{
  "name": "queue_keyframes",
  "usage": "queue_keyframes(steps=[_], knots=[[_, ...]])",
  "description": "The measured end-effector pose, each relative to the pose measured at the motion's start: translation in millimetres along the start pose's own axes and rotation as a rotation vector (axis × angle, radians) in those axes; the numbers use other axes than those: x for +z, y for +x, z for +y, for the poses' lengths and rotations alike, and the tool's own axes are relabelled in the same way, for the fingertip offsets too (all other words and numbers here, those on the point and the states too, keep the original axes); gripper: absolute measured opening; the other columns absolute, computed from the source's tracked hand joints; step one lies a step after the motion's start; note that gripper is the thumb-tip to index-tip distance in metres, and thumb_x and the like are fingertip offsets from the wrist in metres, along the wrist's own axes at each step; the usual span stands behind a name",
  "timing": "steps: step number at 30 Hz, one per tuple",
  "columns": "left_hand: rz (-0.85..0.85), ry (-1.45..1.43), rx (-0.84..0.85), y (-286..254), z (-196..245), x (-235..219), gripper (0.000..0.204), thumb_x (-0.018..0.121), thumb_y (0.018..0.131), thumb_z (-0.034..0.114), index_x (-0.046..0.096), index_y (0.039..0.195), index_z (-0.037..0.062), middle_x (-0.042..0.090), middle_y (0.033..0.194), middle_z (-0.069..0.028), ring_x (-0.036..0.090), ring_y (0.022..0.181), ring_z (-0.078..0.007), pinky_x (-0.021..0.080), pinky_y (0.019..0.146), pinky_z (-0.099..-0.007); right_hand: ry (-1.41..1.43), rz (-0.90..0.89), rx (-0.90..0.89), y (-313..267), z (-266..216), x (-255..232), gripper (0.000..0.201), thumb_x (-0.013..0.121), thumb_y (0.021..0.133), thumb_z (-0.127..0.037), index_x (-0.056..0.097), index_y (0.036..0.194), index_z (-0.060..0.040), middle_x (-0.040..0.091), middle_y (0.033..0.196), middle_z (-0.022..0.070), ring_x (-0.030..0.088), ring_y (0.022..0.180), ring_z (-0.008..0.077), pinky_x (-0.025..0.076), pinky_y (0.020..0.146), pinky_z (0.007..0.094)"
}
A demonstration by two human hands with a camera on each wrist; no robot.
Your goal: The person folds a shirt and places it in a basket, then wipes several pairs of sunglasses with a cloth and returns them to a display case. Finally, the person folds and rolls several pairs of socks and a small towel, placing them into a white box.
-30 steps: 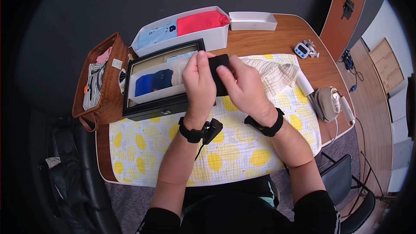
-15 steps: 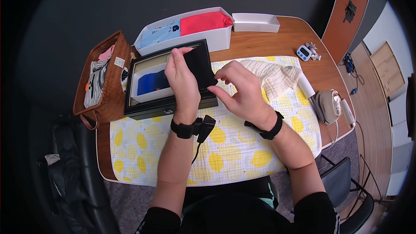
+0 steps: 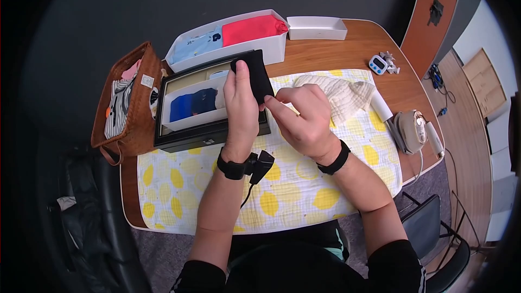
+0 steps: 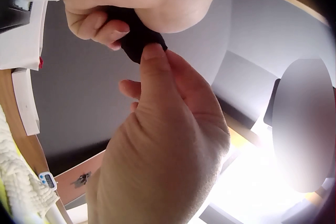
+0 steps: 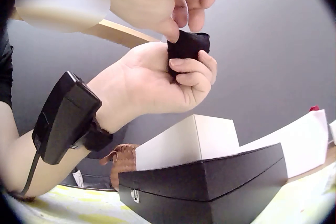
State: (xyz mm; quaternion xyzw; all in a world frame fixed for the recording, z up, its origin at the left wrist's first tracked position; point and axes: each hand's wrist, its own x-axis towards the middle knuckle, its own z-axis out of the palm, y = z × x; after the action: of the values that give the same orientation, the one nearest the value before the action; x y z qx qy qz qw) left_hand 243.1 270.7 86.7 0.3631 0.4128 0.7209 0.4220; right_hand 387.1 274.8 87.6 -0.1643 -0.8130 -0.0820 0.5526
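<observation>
A folded black cloth (image 3: 256, 77) is held up over the right end of the black case (image 3: 195, 139). My left hand (image 3: 240, 116) grips it, fingers curled round it in the right wrist view, where the cloth (image 5: 188, 46) sticks out above the palm. With thumb and forefinger my right hand (image 3: 308, 122) pinches the cloth's near edge; the left wrist view shows the right hand (image 4: 163, 129) pinching the black cloth's end (image 4: 137, 35). Inside the case, beside my left hand, lies a white box (image 3: 176, 125) with blue and dark folded cloths (image 3: 192, 104).
Behind stands a white bin (image 3: 277, 49) with light blue and red cloths, beside an empty white tray (image 3: 317, 33). A woven basket (image 3: 142, 130) is at the left. Rightward lie a cream cloth (image 3: 339, 97), a timer (image 3: 377, 64) and a beige appliance (image 3: 411, 130) on the table.
The cloth and my left hand have moved left from their place a second ago. My right hand has turned, its fingers more curled, and its pinch is on the cloth's near edge.
</observation>
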Motion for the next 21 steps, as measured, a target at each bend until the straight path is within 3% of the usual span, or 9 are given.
queue_keyframes(steps=[4,6,7,13,15,19,21], knots=[[0.043,0.044,-0.022,-0.8,-1.4,2.7,0.041,0.045,0.108,0.045,0.062,0.110,0.0068,0.066,0.094,-0.0006,0.063,0.075,-0.0071,0.048,0.056,-0.0218,0.032,0.032,0.026,0.9,1.7,2.1,0.030,0.080,0.067,0.003,0.071,0.094,-0.0053,0.065,0.086,0.0040,0.060,0.071,0.0214,0.044,0.064,0.0345],[0.107,0.057,0.130,3.7,-9.1,4.7,0.039,0.044,0.109,0.042,0.057,0.108,0.0057,0.057,0.082,0.0031,0.052,0.063,-0.0029,0.039,0.045,-0.0190,0.072,0.005,0.056,3.0,1.3,0.0,0.028,0.080,0.068,0.003,0.071,0.093,-0.0054,0.065,0.087,0.0047,0.060,0.071,0.0221,0.045,0.066,0.0338],[0.106,0.057,0.130,2.0,-7.3,5.3,0.039,0.044,0.109,0.042,0.057,0.108,0.0057,0.057,0.082,0.0031,0.052,0.063,-0.0029,0.039,0.045,-0.0190,0.072,0.005,0.057,2.3,1.8,1.0,0.028,0.080,0.068,0.003,0.071,0.093,-0.0054,0.065,0.087,0.0047,0.060,0.071,0.0221,0.045,0.066,0.0338],[0.116,0.078,0.115,-4.3,-2.0,8.4,0.038,0.043,0.110,0.041,0.054,0.112,0.0051,0.058,0.085,0.0022,0.054,0.065,-0.0032,0.039,0.044,-0.0192,0.191,0.019,0.352,3.4,-2.0,4.1,0.022,0.078,0.073,0.001,0.069,0.092,-0.0036,0.066,0.089,0.0081,0.063,0.076,0.0249,0.045,0.069,0.0359],[0.087,0.101,0.192,-5.1,-3.5,5.6,0.035,0.044,0.110,0.038,0.053,0.114,0.0037,0.060,0.088,0.0005,0.055,0.071,-0.0053,0.044,0.053,-0.0217,0.293,-0.007,0.466,0.8,-1.2,6.1,0.021,0.076,0.075,0.003,0.068,0.093,-0.0030,0.065,0.089,0.0091,0.063,0.075,0.0242,0.045,0.068,0.0355],[0.117,0.231,0.390,-0.5,-19.5,4.8,0.033,0.045,0.111,0.034,0.052,0.117,0.0018,0.061,0.091,-0.0013,0.056,0.078,-0.0078,0.048,0.067,-0.0256,0.339,0.003,0.476,1.5,-3.1,7.1,0.020,0.076,0.076,0.003,0.067,0.093,-0.0024,0.064,0.087,0.0088,0.063,0.073,0.0239,0.045,0.067,0.0350],[0.091,0.236,0.468,-4.2,-14.6,10.0,0.031,0.046,0.110,0.030,0.052,0.116,-0.0001,0.062,0.094,-0.0027,0.055,0.083,-0.0098,0.048,0.076,-0.0289,0.498,-0.042,0.642,3.0,-3.7,5.9,0.019,0.075,0.076,0.004,0.068,0.093,-0.0031,0.062,0.086,0.0084,0.063,0.074,0.0246,0.046,0.067,0.0348]])
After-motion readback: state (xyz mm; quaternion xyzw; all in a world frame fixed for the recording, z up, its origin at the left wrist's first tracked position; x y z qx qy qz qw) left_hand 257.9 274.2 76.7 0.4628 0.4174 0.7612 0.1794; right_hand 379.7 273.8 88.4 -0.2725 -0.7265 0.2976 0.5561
